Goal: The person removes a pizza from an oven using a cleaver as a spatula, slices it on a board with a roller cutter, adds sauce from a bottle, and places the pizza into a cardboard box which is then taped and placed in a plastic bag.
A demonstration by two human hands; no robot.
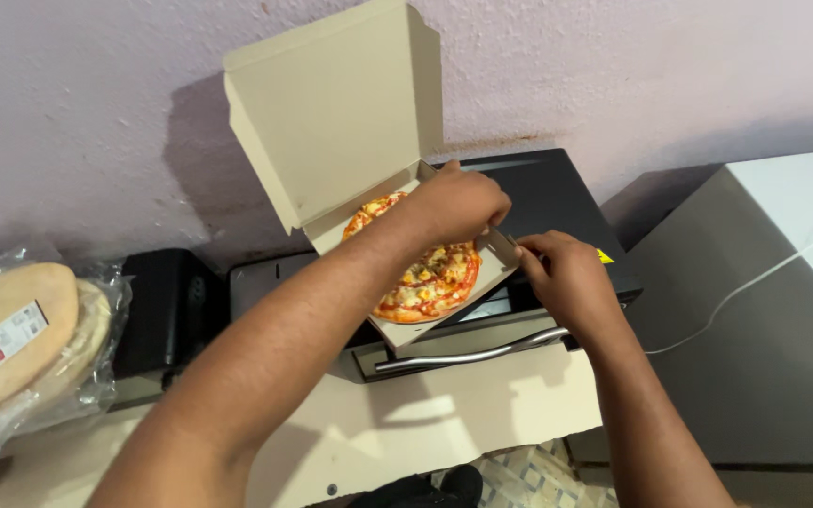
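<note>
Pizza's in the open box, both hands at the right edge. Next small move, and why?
Probably tuck the right side flap upright: the left hand and right hand both pinch that edge of the box, and the pizza already lies inside.

Dim indoor light, soft shadows on wall (96, 113), slight blur

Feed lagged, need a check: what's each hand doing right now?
Left hand: fingers closed on the far right edge of the pizza box, over the pizza.
Right hand: pinching the box's near right corner.
</note>
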